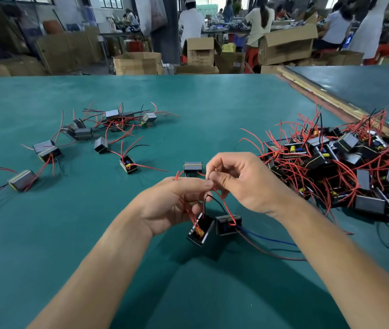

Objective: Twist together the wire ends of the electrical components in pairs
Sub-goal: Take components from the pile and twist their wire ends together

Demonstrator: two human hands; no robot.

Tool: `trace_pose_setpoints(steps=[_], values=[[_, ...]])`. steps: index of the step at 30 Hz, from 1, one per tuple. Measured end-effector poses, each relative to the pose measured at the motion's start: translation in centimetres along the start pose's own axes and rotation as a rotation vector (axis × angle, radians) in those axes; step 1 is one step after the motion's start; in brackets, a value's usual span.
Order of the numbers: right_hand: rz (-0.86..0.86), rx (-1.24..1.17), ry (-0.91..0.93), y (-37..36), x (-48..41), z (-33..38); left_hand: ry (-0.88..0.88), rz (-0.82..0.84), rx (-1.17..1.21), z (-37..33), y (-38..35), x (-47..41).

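The wire ends (206, 195) are in the middle of the frame, held up between both hands. The left hand (176, 200) grips a few red wires with its thumb and curled fingers. The right hand (241, 184) pinches the same spot with its thumb and first finger. The fingers cover the very tips, so I cannot tell how far they are twisted. Thin red wires and one black wire run down from the fingers to two small black parts just under the hands. The tilted part (200, 230) leans over and shows red and yellow bits inside. The second part (227, 224) is just beside it on the right, and a blue wire (267, 237) trails away from it to the right. I cannot tell if these two rest on the green table (188, 103) or hang a little above it. Just behind the hands lies a lone part (193, 167) with a yellow line round it. At the right of the frame is a big pile (343, 169) of the same black parts, all tangled in red wires. At the upper left is a loose group (108, 124) of parts with their wires spread out, and a grey part (22, 180) lies alone at the far left. Past the far edge of the table stand cardboard boxes (138, 62), and people work there with their backs turned.
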State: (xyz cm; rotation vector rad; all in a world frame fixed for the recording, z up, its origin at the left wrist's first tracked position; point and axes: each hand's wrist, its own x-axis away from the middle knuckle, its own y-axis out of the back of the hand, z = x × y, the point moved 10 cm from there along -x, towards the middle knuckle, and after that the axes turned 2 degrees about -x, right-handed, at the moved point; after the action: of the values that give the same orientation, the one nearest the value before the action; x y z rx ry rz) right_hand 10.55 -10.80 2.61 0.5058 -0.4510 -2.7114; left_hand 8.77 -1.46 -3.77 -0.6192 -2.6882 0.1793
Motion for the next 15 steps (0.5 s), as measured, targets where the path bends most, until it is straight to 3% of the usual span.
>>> trace_pose_setpoints(steps=[3, 5, 11, 15], values=[[0.000, -0.069, -0.026, -0.1, 0.0, -0.3, -0.027, 0.007, 0.004, -0.3, 0.1, 0.2], [-0.022, -0.068, -0.057, 0.4, 0.1, -0.7, -0.086, -0.075, -0.062, -0.9, 0.8, 0.3], [-0.123, 0.113, -0.144, 1.5, 0.0, -1.7, -0.378, -0.396, -0.509, -4.0, 1.8, 1.1], [-0.039, 0.078, -0.121, 1.1, 0.2, -0.9, -0.361, -0.321, -0.447, -3.7, 1.3, 1.1]])
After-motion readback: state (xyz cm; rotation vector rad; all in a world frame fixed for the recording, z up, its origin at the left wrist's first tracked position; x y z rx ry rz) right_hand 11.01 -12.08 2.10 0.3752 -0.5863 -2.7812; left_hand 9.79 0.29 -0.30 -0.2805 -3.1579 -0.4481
